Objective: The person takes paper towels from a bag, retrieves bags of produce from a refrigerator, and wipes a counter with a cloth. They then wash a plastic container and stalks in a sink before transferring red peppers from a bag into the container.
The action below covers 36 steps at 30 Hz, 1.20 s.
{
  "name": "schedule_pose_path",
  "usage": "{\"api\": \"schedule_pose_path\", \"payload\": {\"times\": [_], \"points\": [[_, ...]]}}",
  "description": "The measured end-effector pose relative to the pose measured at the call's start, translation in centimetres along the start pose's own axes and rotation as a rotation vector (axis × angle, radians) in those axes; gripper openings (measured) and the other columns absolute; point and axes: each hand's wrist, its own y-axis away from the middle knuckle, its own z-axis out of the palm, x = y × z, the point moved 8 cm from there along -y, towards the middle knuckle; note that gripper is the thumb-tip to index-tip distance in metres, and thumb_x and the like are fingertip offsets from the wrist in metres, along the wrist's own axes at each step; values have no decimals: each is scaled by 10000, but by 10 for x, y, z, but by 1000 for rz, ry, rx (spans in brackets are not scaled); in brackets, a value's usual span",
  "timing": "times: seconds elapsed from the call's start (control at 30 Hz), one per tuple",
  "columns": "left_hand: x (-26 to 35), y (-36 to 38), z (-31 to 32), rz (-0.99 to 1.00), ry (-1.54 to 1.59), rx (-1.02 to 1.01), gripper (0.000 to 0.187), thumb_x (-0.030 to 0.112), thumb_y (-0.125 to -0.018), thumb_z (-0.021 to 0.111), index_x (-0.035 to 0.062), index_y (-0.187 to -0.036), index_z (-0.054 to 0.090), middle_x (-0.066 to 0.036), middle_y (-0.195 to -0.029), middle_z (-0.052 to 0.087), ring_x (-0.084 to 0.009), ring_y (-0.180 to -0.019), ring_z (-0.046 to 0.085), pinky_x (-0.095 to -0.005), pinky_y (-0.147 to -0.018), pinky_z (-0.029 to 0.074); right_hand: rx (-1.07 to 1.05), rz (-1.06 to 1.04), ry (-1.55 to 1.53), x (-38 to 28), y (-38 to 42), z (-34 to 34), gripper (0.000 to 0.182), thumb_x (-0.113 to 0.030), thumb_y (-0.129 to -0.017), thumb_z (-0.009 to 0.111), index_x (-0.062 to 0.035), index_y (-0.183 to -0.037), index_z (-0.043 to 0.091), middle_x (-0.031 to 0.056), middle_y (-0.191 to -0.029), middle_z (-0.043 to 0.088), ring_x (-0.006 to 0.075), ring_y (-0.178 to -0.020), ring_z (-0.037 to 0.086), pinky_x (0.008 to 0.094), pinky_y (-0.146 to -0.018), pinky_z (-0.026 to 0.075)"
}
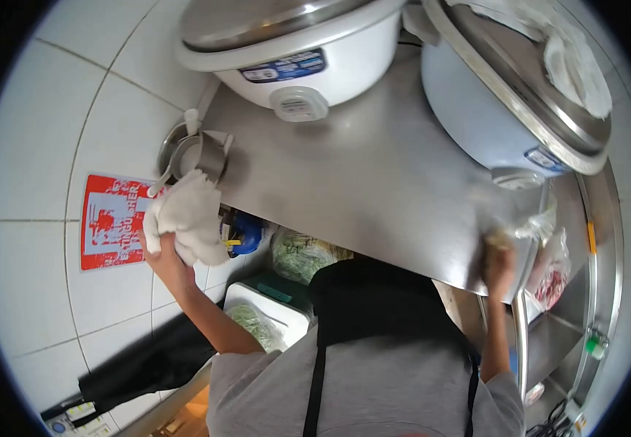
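Observation:
My left hand (167, 256) is closed on a bunched white cloth (188, 217), held up by the tiled wall at the left end of the steel counter. Just beyond the cloth, nested metal pots with light handles (202, 154) stand on the counter's left corner. My right hand (501, 268) is over the counter's right edge, smeared by motion. Its fingers are too blurred to show whether they grip anything. Close beyond it is a clear plastic bag (545, 222), partly blurred.
Two large white rice cookers (355, 73) (468, 109) with metal lids stand on the steel counter (330, 171). Another white cloth (578, 69) lies on the right lid. Below are bagged greens (304, 255) and a white container (239, 293). A metal rail (521, 342) runs at right.

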Motion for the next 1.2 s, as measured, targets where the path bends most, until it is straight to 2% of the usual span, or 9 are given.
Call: {"api": "schedule_pose_path", "payload": {"times": [0.03, 0.13, 0.2, 0.5, 0.77, 0.9, 0.97, 1.03, 1.2], "points": [[6, 6, -11, 12, -2, 22, 357, -10, -750, 531, 2, -1099, 454, -107, -1008, 544, -176, -884, 543, -295, -789, 443, -134, -111, 253, -105, -28, 24, 387, -92, -873, 410, -29, -1254, 416, 185, -1255, 437, 325, -1204, 376, 437, -1025, 238], [2, 21, -59, -41, -87, 145, 406, 7, -750, 529, 7, -1146, 437, -125, -1038, 537, -207, -920, 554, -312, -786, 466, -215, -172, -227, -220, -26, 102, 400, -42, -819, 417, -13, -1217, 438, 188, -1235, 426, 361, -1176, 369, 460, -994, 263], [-7, 32, -84, -58, -85, 194, 398, 9, -749, 540, 11, -1134, 439, -117, -1022, 538, -200, -910, 552, -314, -781, 467, -464, -590, -218, -330, -19, 138, 419, -24, -784, 425, -14, -1203, 439, 188, -1221, 419, 363, -1168, 373, 469, -989, 270], [-45, 73, -128, -49, -65, 227, 213, -28, -741, 562, 48, -911, 457, -43, -901, 529, -124, -824, 507, -272, -778, 418, -194, -828, -259, -576, -87, 355, 346, -48, -748, 444, 25, -1082, 502, 229, -1176, 434, 362, -1125, 403, 452, -970, 299], [-47, 51, -101, -37, -40, 249, 221, -45, -692, 547, 62, -848, 434, -27, -839, 504, -108, -790, 479, -258, -773, 400, -705, -1150, -629, -533, -5, 286, 354, -65, -758, 444, 0, -1099, 508, 181, -1227, 426, 335, -1146, 385, 415, -967, 313], [-50, 52, -77, -72, -161, 224, 234, -41, -665, 560, 66, -828, 430, -9, -809, 485, -89, -744, 449, -228, -724, 382, -222, -675, -386, -545, -136, 389, 263, -42, -763, 460, -7, -1004, 557, 161, -1148, 484, 323, -1105, 436, 397, -922, 368], [-59, 53, -62, -70, -191, 153, 246, -57, -641, 562, 78, -782, 412, 10, -784, 462, -71, -721, 422, -207, -704, 363, -71, -772, -249, -604, -186, 401, 226, -36, -796, 439, 25, -983, 551, 203, -1190, 460, 353, -992, 519, 405, -864, 419], [-64, 52, -48, -142, -141, 137, 273, -75, -619, 563, 93, -742, 386, 23, -758, 433, -57, -698, 391, -196, -684, 346, -292, -531, -272, -635, -230, 469, 308, -6, -766, 440, 1, -1061, 529, 198, -1171, 466, 362, -991, 511, 436, -867, 415], [-61, 27, -16, -92, -66, 100, 316, -86, -618, 559, 102, -755, 345, 19, -757, 420, -60, -694, 387, -191, -684, 358, -459, -715, -315, -642, -220, 490, 248, -20, -790, 439, -1, -1002, 565, 168, -1148, 494, 330, -1006, 517, 407, -878, 420]]}}
